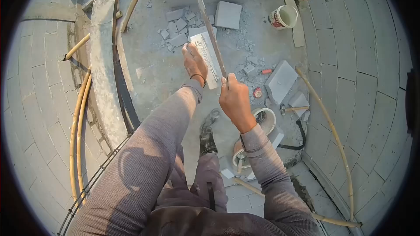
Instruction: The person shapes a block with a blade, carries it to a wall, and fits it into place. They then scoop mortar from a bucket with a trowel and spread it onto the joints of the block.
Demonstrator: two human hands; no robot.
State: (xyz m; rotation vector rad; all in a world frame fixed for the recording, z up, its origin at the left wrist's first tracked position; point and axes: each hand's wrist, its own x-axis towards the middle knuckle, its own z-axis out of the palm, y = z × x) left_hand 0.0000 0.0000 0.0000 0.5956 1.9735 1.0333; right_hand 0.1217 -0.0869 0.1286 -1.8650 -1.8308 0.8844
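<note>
My left hand (195, 64) grips a narrow pale lightweight concrete block (213, 73) by its left side. Ridged mortar or chipped material runs along the block's upper face. My right hand (236, 100) is closed round the lower end of a long, thin metal blade (209, 26), whose handle is hidden in the fist. Pointing away from me, the blade overlaps the right part of the block in this view. Behind the block lie broken concrete pieces (178, 39) and a larger square block (228, 15).
Right of my hands are a loose block (280, 81), a hammer (295, 109), a red tape roll (257, 92) and a bucket (267, 120). A white bucket (284, 17) stands farther back. A long plank (104, 70) and bamboo poles (76, 135) line the left.
</note>
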